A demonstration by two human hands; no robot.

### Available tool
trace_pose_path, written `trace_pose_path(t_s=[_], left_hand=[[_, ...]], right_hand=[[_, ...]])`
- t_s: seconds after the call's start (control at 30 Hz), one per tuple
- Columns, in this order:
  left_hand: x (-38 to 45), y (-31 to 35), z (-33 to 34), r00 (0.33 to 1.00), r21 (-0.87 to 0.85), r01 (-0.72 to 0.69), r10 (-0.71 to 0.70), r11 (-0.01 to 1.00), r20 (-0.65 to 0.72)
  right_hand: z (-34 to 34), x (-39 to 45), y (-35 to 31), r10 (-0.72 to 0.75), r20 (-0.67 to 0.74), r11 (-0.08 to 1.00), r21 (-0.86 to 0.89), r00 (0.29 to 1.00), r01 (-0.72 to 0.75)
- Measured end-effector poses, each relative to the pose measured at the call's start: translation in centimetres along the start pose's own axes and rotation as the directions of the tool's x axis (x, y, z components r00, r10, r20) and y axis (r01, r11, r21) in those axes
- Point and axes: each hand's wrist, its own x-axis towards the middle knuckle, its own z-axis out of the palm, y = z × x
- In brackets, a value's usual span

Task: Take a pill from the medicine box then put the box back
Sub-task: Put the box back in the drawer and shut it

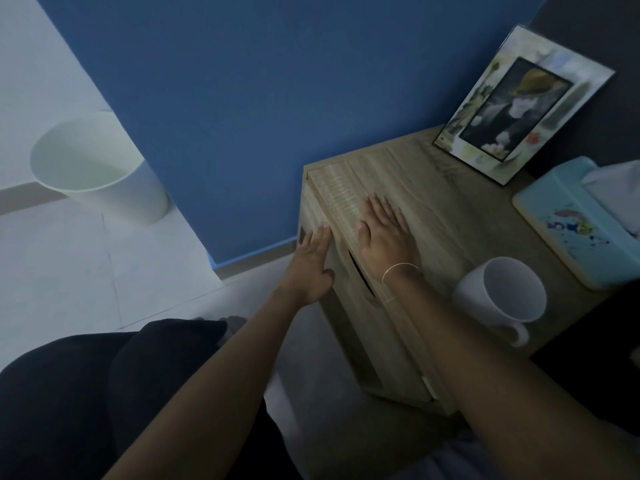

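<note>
On the pale tiled floor at far left we see a white plastic bin (pixel 100 168). Our left hand (pixel 311 268) lies flat, empty, against the wooden bench (pixel 450 209) front; our right hand (pixel 384 237) rests spread on top, beside a white mug (pixel 502 296). We cannot see the medicine box.

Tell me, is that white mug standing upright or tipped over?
Upright. The white mug stands on the wooden nightstand with its open mouth facing up; nothing shows inside it.

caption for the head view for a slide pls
Right hand flat on the wooden nightstand, left hand against its front; white mug nearby.
</note>
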Motion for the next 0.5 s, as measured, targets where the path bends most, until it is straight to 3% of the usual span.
trace_pose_path(t_s=[0.5], left_hand=[[-0.20,0.26,0.24,0.999,0.071,-0.020,0.017,0.997,0.043]], right_hand=[[0.05,-0.10,0.14,-0.009,-0.015,1.000,-0.001,1.000,0.009]])
